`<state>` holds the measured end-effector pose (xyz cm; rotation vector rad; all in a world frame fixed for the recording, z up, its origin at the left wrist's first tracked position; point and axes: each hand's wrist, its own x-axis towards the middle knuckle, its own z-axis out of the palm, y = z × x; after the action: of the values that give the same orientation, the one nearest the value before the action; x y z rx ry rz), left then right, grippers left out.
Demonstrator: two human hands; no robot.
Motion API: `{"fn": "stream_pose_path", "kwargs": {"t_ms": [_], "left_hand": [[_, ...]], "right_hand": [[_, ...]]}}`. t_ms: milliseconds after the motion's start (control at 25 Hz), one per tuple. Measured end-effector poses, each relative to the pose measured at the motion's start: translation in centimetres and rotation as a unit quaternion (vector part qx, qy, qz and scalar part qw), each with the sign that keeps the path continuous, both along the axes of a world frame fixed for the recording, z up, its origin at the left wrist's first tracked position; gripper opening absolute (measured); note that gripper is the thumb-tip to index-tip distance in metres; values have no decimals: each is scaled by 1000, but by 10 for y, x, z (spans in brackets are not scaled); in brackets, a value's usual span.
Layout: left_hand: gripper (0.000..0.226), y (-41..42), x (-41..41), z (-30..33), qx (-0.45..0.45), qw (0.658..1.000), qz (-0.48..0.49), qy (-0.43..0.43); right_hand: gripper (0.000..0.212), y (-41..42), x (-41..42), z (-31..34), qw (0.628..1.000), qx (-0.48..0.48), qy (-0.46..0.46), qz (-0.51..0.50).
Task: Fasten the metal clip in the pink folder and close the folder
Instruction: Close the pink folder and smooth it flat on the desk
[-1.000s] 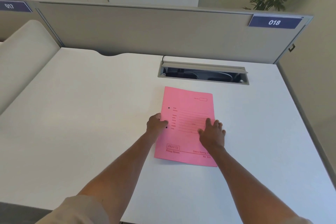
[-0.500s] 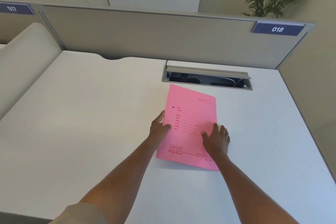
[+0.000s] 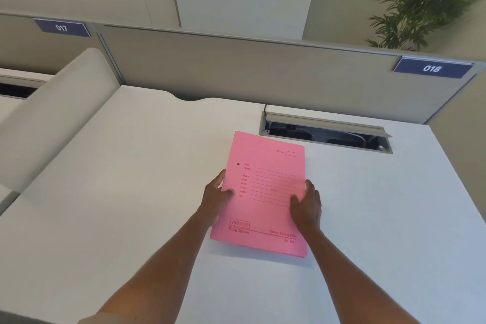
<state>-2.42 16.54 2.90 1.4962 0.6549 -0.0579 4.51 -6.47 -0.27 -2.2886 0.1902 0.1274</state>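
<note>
Pink folder (image 3: 263, 192) lies closed at the middle of the white desk (image 3: 131, 192), front cover up, with red printed lines, a boxed word near its lower left corner and one dark punch hole by its left edge. It is thin matte card, rectangular with a rounded far right corner, and its near edge shows a shadow beneath it on the desk. Nothing of what is inside it shows.

The left hand (image 3: 215, 198) grips the folder's left edge, thumb on top of the cover and fingers curled beneath. The right hand (image 3: 306, 202) grips the right edge the same way, thumb lying on the cover.

Just beyond the folder's far right corner, a long cable slot (image 3: 326, 131) is cut into the desk; its grey metal flap stands open, and dark rounded shapes, too dim to make out, sit inside it. A grey fabric partition (image 3: 249, 68) runs along the back of the desk and carries a dark blue label (image 3: 432, 68) reading 018. A leafy green plant (image 3: 426, 5) rises behind the partition at the right.
</note>
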Motion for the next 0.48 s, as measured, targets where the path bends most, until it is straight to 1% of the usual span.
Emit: {"fn": "stream_pose_path", "kwargs": {"t_ms": [80, 120, 200, 280, 360, 480], "left_hand": [[61, 19, 2, 3, 42, 999, -5, 4], [61, 31, 5, 5, 82, 996, -10, 12], [61, 51, 14, 7, 194, 980, -19, 43], [64, 66, 23, 7, 265, 962, -20, 55], [68, 81, 34, 3, 295, 953, -22, 61], [69, 99, 47, -7, 310, 948, -17, 71]], "right_hand": [[54, 22, 7, 3, 1000, 5, -8, 17], [54, 34, 11, 3, 1000, 5, -9, 28], [55, 54, 20, 3, 999, 3, -8, 48], [56, 71, 30, 1, 998, 2, -5, 58], [56, 87, 41, -2, 998, 1, 0, 62], [57, 105, 60, -5, 997, -9, 5, 72]]}}
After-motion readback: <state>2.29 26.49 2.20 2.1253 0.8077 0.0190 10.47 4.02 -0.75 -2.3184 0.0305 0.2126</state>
